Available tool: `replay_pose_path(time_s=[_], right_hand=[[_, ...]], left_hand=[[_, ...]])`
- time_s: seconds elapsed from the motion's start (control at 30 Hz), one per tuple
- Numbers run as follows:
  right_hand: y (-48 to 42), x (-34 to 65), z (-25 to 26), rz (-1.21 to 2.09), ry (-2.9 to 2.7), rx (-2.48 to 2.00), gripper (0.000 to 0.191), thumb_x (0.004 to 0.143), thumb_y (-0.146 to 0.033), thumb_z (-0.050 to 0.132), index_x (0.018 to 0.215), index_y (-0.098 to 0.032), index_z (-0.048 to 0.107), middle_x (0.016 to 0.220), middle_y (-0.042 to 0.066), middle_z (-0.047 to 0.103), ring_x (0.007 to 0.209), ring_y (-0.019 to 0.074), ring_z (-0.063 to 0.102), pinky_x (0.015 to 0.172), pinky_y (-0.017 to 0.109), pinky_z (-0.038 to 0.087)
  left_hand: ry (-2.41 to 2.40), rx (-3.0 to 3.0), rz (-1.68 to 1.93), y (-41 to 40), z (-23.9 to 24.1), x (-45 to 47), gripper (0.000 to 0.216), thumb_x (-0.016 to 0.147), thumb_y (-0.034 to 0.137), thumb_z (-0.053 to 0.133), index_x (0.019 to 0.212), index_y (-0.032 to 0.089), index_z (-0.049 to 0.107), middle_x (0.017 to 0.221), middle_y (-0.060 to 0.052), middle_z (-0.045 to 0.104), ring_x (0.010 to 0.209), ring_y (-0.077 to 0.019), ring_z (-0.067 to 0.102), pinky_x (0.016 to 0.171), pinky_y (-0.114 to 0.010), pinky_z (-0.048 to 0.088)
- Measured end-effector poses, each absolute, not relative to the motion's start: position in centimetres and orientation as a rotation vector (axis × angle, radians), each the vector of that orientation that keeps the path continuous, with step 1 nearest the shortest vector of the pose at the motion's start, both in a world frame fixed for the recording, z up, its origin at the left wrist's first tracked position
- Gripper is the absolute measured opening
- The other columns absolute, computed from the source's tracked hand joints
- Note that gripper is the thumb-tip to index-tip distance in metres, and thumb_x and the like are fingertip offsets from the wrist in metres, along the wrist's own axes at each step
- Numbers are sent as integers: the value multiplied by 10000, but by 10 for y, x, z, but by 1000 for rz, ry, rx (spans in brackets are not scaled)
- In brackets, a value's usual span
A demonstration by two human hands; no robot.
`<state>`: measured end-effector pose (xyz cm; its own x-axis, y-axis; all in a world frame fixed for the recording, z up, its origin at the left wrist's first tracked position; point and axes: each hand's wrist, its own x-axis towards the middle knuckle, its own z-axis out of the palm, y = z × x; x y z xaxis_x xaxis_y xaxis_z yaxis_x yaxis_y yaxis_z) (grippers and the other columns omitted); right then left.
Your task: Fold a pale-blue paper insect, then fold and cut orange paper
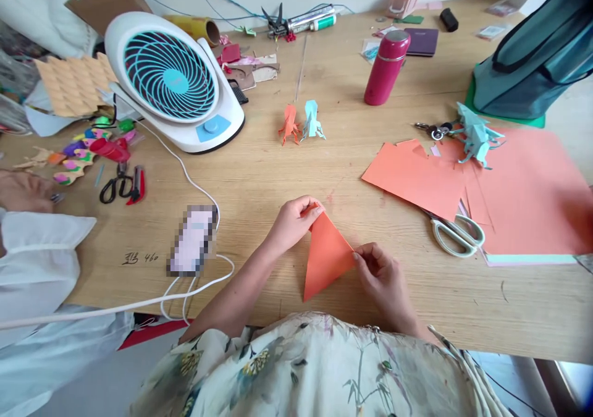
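Observation:
A folded sheet of orange paper (pixel 327 253), triangular in outline, is held between my two hands just above the table's front part. My left hand (pixel 296 219) pinches its upper corner between thumb and fingers. At the right corner, my right hand (pixel 380 275) grips the paper's edge with thumb and forefinger. The lower tip of the paper points down toward my body. Beyond the hands stand two small folded paper figures, an orange one (pixel 290 125) and a light blue one (pixel 312 120).
Right: orange sheets (pixel 532 188), white-handled scissors (pixel 456 235), blue paper figures (pixel 479 136), a teal bag (pixel 523 83). Behind: a pink flask (pixel 388 68). Left: a white fan (pixel 171 77), a phone (pixel 192 241) with cables, black scissors (pixel 115 185), and another person's sleeve (pixel 41 256).

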<state>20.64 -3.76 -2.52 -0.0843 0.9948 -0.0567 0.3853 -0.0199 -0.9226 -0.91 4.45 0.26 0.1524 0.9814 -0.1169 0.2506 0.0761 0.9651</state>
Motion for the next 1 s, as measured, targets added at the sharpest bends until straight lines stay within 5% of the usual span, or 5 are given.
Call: replay_pose_path(time_s=[0.4, 0.7, 1.0], right_hand=[[-35, 202, -34, 800, -1888, -1571, 212, 906, -266, 561, 1114, -221, 574, 682, -25, 629, 605, 176, 577, 640, 320, 417], [-39, 197, -33, 542, -2155, -1505, 191, 943, -211, 539, 1112, -194, 627, 816, 34, 714, 733, 211, 626, 694, 342, 350], [-39, 193, -30, 503, -2185, -1521, 215, 960, -205, 547, 1146, -174, 651, 888, 56, 731, 823, 230, 629, 743, 356, 339]], left_hand=[[1607, 1824, 701, 60, -15, 10, 116, 892, 199, 555, 797, 192, 621, 716, 8, 639, 669, -142, 553, 647, -264, 392], [1728, 2079, 599, 51, -20, 20, 62, 901, 165, 598, 951, 201, 610, 959, -61, 691, 936, -231, 590, 860, -360, 407], [1851, 2372, 648, 42, -27, 18, 228, 917, 241, 608, 1142, 204, 624, 1164, -113, 630, 1043, -281, 549, 884, -414, 428]])
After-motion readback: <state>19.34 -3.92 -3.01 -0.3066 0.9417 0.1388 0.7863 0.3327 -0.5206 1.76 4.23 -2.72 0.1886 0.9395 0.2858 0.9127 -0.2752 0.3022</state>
